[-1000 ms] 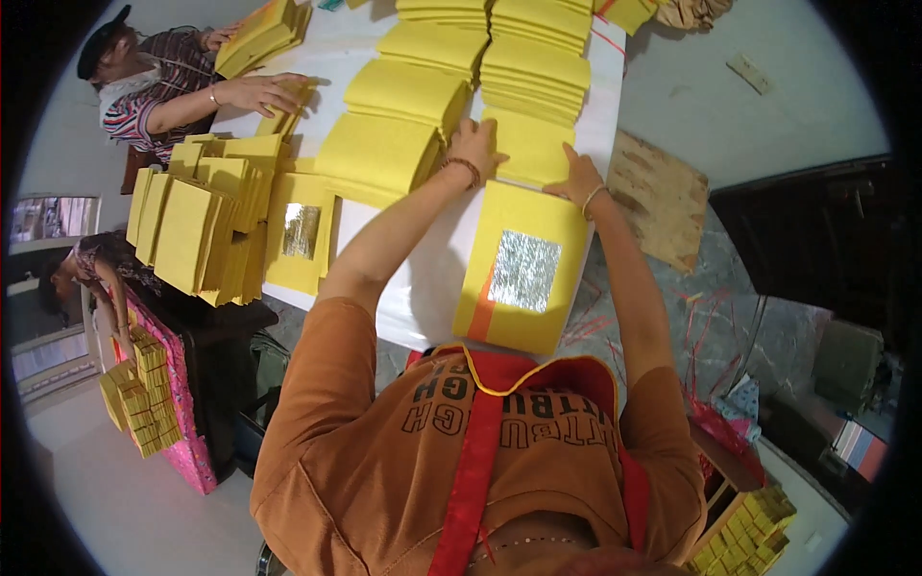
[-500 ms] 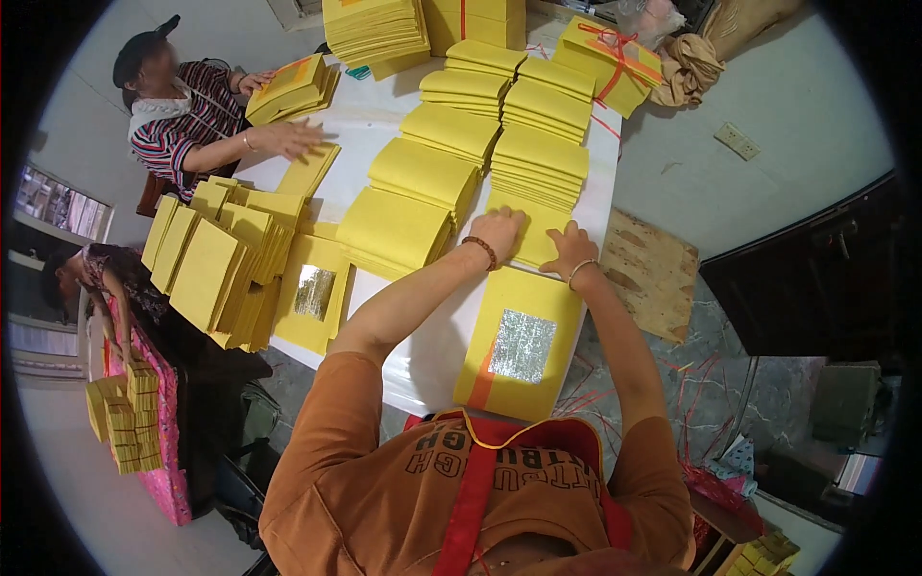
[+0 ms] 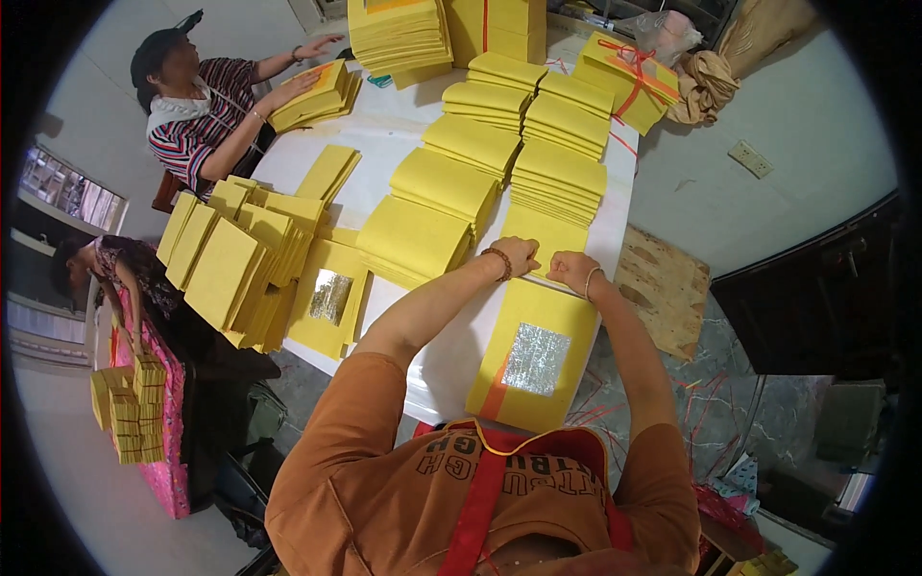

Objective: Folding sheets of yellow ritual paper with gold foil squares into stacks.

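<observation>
**White surface [image 3: 451, 346] in a workroom**

Taking the hands as the centre of the dial and the far side as 12, the surface reaches away toward 11 o'clock. A co-worker [image 3: 216, 120] in a striped top sits at 10 o'clock. At 9, a clump of leaning yellow packets [image 3: 226, 274] fills the left side, while folded yellow stacks [image 3: 442, 182] form rows toward 11 and 12. A yellow sheet [image 3: 530, 355] with a silver patch lies at 6, nearest the wearer.

The flat yellow paper [image 3: 549, 226] lies directly under and just beyond the hands, its near edge slanting from 10 to 4; its full long axis is hard to tell beside the stack. Both hands touch it, so neither is nearer: the left hand [image 3: 516, 256] left of its middle, the right hand [image 3: 573, 270] near its close right corner. They are close but apart, each curled into a fist; whether paper is pinched beneath cannot be told. The left forearm enters from 8, the right from 5.
</observation>
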{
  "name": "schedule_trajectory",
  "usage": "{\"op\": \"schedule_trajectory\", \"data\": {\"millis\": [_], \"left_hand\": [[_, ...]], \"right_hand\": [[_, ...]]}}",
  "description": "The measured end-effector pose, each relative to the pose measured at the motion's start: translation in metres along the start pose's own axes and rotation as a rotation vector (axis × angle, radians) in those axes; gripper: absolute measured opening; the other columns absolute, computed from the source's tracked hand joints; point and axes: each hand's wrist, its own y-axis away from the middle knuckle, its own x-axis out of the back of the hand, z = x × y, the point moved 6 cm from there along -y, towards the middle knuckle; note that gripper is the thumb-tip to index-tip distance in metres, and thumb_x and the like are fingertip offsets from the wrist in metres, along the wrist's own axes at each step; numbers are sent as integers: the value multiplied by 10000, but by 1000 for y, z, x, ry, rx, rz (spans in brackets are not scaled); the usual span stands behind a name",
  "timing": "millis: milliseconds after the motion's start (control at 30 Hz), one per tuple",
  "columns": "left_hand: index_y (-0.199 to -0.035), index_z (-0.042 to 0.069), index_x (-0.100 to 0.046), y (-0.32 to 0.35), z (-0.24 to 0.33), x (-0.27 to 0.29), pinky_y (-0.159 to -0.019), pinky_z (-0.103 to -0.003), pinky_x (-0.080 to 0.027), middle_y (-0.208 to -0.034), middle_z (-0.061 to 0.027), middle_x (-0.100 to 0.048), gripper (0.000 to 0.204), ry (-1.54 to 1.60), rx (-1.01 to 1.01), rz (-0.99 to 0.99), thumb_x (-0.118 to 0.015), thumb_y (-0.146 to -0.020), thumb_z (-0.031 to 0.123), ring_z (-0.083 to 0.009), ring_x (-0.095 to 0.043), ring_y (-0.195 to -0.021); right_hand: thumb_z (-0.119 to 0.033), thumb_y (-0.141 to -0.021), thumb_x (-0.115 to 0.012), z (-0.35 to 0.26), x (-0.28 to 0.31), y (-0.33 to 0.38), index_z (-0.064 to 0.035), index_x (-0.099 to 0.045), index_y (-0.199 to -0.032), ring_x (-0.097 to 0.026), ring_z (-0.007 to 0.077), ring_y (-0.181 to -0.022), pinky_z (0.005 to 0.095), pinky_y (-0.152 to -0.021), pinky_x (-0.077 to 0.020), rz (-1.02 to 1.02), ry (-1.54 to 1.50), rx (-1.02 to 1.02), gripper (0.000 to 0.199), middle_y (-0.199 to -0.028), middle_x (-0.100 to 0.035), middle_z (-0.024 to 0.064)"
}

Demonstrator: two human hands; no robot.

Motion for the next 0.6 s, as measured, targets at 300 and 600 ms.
{"op": "schedule_trajectory", "data": {"millis": [300,600], "left_hand": [[-841,101,-584,-6,-5,-1,-661,-396,-476,-758,-121,-637,225,106,25,24,-583,-774,316,-300,-608,-731],[-904,41,-588,85,44,42,-660,-357,-464,-837,-160,-628,216,338,-44,202,-523,-842,237,-307,-602,-763]], "right_hand": [[-249,-820,-610,38,17,1,-54,-622,-880,-518,74,-674,234,-624,-441,80,-575,118,205,-745,-600,-3],[-283,-873,-549,53,11,154,-86,-598,-1023,-511,73,-785,219,-643,-414,686,-847,-258,252,-881,-577,-7]]}}
